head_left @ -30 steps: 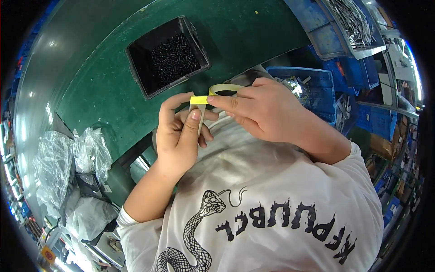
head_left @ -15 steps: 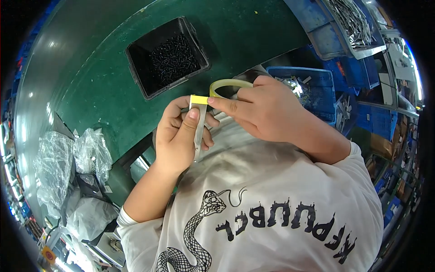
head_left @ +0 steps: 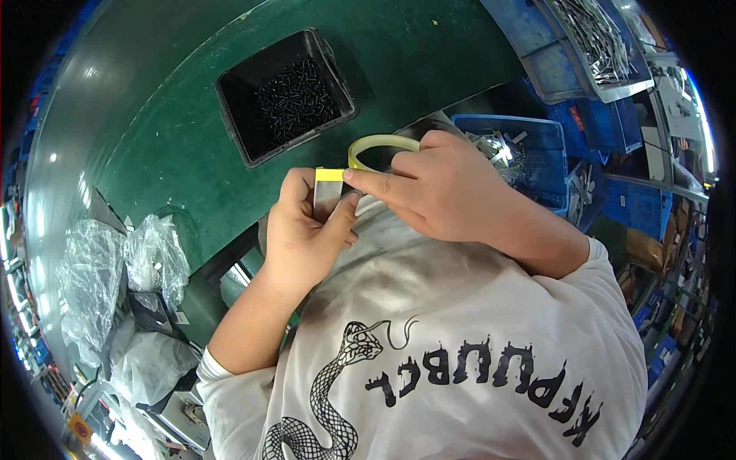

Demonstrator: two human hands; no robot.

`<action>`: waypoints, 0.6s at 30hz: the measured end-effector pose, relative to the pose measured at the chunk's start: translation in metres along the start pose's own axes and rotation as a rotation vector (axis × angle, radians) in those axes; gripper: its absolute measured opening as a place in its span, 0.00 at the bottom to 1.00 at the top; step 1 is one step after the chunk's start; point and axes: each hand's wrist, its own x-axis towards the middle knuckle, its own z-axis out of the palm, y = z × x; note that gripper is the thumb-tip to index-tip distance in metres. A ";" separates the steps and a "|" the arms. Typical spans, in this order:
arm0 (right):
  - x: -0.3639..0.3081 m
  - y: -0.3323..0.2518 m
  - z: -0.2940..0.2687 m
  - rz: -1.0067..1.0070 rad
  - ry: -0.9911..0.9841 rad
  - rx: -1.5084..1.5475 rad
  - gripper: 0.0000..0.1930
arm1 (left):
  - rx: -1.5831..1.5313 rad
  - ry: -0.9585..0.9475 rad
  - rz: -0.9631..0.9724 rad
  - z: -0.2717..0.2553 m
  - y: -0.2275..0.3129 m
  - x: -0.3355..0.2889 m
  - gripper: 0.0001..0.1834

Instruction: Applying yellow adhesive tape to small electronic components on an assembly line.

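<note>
My left hand (head_left: 307,238) is closed around a flat silver metal strip (head_left: 327,198), whose upper end sticks up out of the fingers. A band of yellow tape (head_left: 330,175) lies across that end. My right hand (head_left: 452,188) holds a roll of pale yellow tape (head_left: 376,141), seen as a ring above the fingers. Its index fingertip presses at the right end of the yellow band, touching the strip's edge. The palm and the curled fingers hide part of the roll, and the lower part of the strip is hidden by my left hand.
A black bin (head_left: 249,126) of small black cylindrical parts stands on the green table (head_left: 176,130). At the right are a blue basket (head_left: 537,126) with loose pieces and a blue crate (head_left: 537,54) near metal strips. Clear plastic bags (head_left: 92,284) lie at the left.
My left thumb has moved from the strip's face to its right side, lower down. The strip, the tape roll and my right hand have shifted slightly left.
</note>
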 end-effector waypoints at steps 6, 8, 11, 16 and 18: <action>0.001 -0.002 0.000 -0.018 -0.021 -0.024 0.24 | 0.243 0.040 0.083 -0.001 0.001 0.001 0.13; 0.001 -0.002 0.002 -0.021 -0.009 -0.024 0.24 | 0.271 0.053 0.096 -0.001 -0.001 0.002 0.13; 0.002 -0.003 0.001 -0.041 0.005 -0.028 0.24 | 0.208 0.052 0.103 -0.004 -0.008 0.002 0.14; 0.002 -0.005 -0.002 -0.074 -0.022 -0.073 0.25 | 0.414 0.144 0.191 -0.004 -0.002 0.002 0.15; 0.002 -0.005 -0.003 -0.065 -0.025 -0.061 0.25 | 0.345 0.171 0.219 -0.002 -0.002 0.003 0.15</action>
